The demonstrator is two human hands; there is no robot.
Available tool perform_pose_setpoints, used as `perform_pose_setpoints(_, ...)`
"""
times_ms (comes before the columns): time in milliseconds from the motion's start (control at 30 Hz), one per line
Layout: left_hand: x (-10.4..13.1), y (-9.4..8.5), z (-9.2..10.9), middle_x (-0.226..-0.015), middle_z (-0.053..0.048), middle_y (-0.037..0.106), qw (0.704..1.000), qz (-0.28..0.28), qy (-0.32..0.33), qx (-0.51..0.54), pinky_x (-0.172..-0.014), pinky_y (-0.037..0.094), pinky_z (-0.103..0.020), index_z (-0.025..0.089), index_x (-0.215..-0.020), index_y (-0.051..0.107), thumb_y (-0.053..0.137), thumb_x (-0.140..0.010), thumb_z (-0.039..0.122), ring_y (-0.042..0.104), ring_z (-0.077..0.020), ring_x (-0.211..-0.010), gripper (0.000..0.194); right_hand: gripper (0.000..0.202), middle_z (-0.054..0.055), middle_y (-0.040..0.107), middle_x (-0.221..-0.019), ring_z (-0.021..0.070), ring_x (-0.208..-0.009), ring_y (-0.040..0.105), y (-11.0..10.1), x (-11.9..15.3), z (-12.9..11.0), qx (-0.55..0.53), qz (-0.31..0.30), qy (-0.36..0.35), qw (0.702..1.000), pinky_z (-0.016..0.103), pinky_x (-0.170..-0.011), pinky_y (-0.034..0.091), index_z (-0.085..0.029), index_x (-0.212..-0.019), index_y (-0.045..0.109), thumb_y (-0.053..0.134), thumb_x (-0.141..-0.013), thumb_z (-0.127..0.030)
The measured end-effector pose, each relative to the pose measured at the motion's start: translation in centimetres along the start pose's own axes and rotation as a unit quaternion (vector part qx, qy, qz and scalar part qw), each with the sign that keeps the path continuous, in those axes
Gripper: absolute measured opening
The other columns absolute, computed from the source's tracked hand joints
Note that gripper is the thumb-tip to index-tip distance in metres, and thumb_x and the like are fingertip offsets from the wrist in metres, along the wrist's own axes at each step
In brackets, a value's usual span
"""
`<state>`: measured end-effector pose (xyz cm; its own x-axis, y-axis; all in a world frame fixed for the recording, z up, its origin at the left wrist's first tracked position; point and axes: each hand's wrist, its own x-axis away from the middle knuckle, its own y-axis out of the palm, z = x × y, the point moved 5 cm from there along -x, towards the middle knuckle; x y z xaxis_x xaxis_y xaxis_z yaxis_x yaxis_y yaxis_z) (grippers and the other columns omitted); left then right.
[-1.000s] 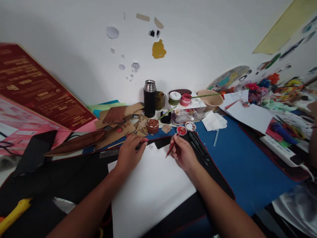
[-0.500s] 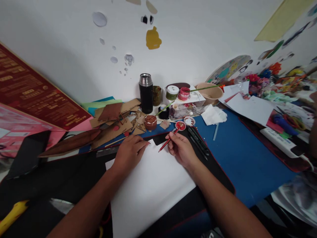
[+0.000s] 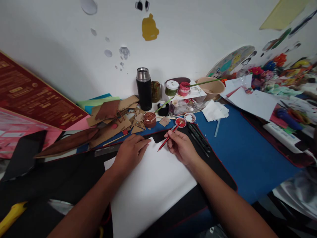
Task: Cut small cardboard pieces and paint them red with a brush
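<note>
A white paper sheet (image 3: 153, 185) lies on a black mat, its top edge between the two hands. My right hand (image 3: 179, 145) grips a red pencil (image 3: 165, 142), whose tip points down and left just above the paper. At the sheet's upper left rests my left hand (image 3: 132, 150), fingers bent and pressed together; whether anything is pinched at the fingertips is too small to tell. Beyond my right hand sit a small cup of red paint (image 3: 180, 122) and a cup with white and brown smears (image 3: 190, 117).
Dark pens (image 3: 199, 140) lie right of my right hand. Behind stand a black flask (image 3: 144, 91), a brown paint jar (image 3: 150, 120) and cardboard scraps (image 3: 119, 125). A white tissue (image 3: 215, 110) and a power strip (image 3: 282, 137) are farther right; a yellow-handled tool (image 3: 12, 215) lies lower left.
The view has shifted slightly, so the wall and flask appear higher and farther left. Both hands stay in nearly the same places, with the pencil still held in my right hand.
</note>
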<state>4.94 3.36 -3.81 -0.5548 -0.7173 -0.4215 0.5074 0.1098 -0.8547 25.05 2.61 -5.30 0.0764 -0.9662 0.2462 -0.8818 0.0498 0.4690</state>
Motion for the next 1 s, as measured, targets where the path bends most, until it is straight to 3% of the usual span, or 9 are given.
perform_pose_setpoints(267,-0.05,-0.27,-0.11,-0.099,-0.01,0.076,0.999,0.021,-0.02,0.015,-0.085,0.057,-0.04,0.018,-0.118,0.076,0.052,-0.105,0.026,0.068,-0.0251,-0.093,0.028,0.045,-0.005,0.057,-0.051,0.0063,-0.037,0.044,0.05,0.02,-0.05,0.001,0.006,0.005,1.0,0.018,-0.036,0.028,-0.016,-0.081,0.074,0.09,-0.073,-0.058)
perform_pose_setpoints(1000,0.33,0.47,-0.36,-0.099,-0.01,0.074,0.999,0.0,-0.026,0.022,-0.079,0.055,-0.037,0.022,-0.114,0.08,0.053,-0.105,0.022,0.067,-0.0242,-0.091,0.028,0.044,-0.004,0.058,-0.052,0.0076,-0.04,0.046,-0.06,0.08,0.26,0.009,0.042,-0.023,0.999,0.019,-0.037,0.031,-0.016,-0.082,0.073,0.089,-0.076,-0.057)
